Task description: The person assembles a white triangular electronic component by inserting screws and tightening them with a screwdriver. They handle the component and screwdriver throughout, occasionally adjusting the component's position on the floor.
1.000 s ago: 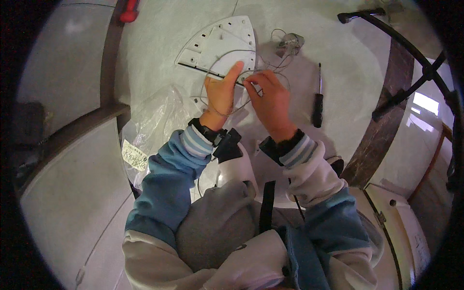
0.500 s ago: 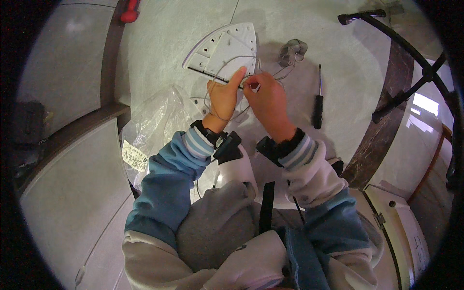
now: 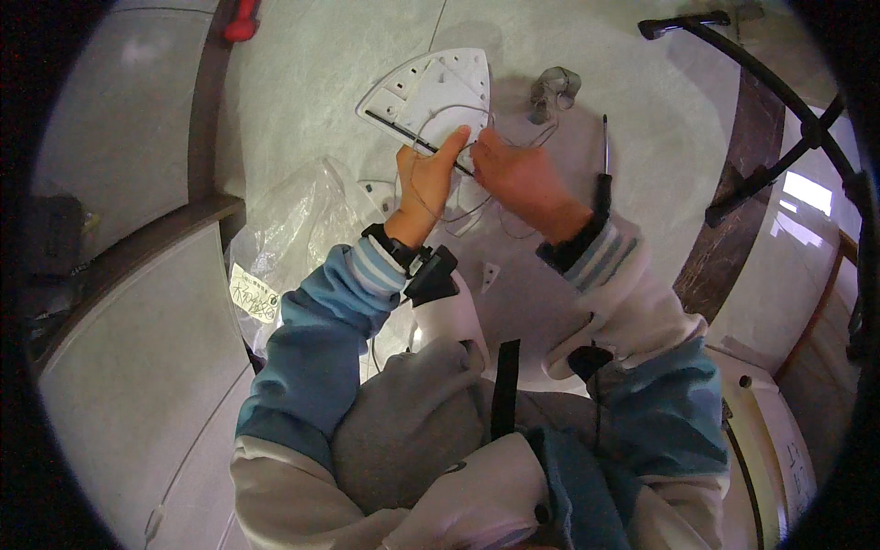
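Observation:
My left hand grips a white fan-shaped plastic panel by its near edge, the thumb on top and the fingers underneath. A dark slot runs along that edge. At the panel's near right corner, my right hand is closed in a pinch, seemingly on a thin grey cord; its fingertips are partly hidden. The cord loops over the panel and past my left wrist, and leads to a crumpled grey bundle on the floor. Under my hands lies a small white part.
A screwdriver with a black handle lies to the right. At left is a clear plastic bag with a label. A small white triangular piece rests nearer me. A black tubular frame stands far right; a red object lies far left.
My right hand has turned, its wrist and forearm swinging out to the right, uncovering the small triangular piece. The panel has shifted slightly right and tilted, while my left hand keeps its hold.

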{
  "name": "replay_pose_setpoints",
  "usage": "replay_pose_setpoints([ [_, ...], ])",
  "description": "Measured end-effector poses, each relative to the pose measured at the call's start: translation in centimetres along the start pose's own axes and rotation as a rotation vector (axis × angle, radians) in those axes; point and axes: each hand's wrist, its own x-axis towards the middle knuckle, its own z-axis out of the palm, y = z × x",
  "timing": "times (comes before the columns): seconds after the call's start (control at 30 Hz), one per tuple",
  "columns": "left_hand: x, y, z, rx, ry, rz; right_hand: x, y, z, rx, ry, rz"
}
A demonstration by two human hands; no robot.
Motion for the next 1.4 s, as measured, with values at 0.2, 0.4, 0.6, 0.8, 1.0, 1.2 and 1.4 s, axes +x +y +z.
replay_pose_setpoints([
  [0.2,0.0,-0.4,0.0,-0.136,-0.102,-0.056,1.1,0.9,-2.3,0.437,0.17,0.306],
  [0.4,-0.7,-1.0,0.0,-0.207,-0.208,-0.133,2.5,-0.3,-1.1,0.555,0.261,0.428],
  [0.6,-0.4,-1.1,0.1,-0.287,-0.204,-0.113,1.9,0.2,-1.0,0.494,0.301,0.467],
  [0.8,-0.4,-0.8,-0.7,-0.362,-0.192,-0.264,0.8,1.3,-2.3,0.3,0.343,0.437],
  [1.0,-0.2,-0.6,-0.9,-0.352,-0.188,-0.227,-0.1,0.9,-1.7,0.298,0.189,0.474],
  [1.2,-0.3,-0.2,-0.2,-0.387,-0.128,-0.195,-1.2,-2.0,-3.2,0.25,0.193,0.396],
  [1.4,-0.9,0.7,0.8,-0.43,-0.108,-0.165,-2.2,-1.9,-2.2,0.555,0.328,0.795],
])
